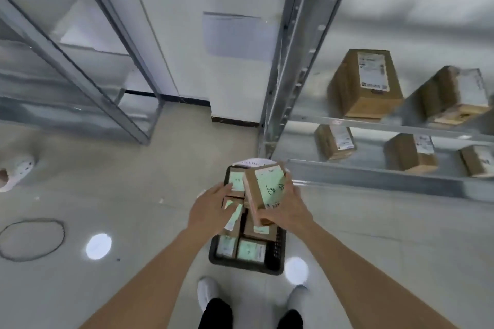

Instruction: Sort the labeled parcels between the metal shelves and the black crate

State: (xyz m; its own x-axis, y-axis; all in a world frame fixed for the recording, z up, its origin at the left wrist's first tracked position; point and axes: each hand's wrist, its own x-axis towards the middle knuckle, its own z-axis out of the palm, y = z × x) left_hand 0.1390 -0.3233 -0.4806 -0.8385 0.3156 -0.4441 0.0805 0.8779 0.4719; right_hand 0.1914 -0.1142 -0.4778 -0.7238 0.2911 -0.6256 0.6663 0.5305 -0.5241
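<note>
Two white shoes (208,292) at the bottom edge, person stood right over the black crate (276,256) on the floor (133,195). Crate sat just beside the foot of the right shelf unit (374,180), packed with small brown parcels carrying green notes; two lay flat at its near end (251,250). Right hand (287,208) gripped one parcel (264,187) from the right side and below, thumb on the near lower corner, fingers wrapped round the far edge; box was tilted, green label up, raised above the rest. Left hand (211,211) was over the crate's left half, fingers straight, tips resting on a parcel (235,215) there; looked like touching or steadying, not a clear grip. Step judged: pick from crate done or nearly so, label probably being read. Next move likely needs lifting the held box clear and carrying it up and right to a shelf level, which level depends on the note, writing too small to read. Right unit's two visible levels already held brown boxes, one large (366,83) on the upper. Left shelf unit (80,69) was blurred, contents unclear. Wall (187,35) lay behind.
</note>
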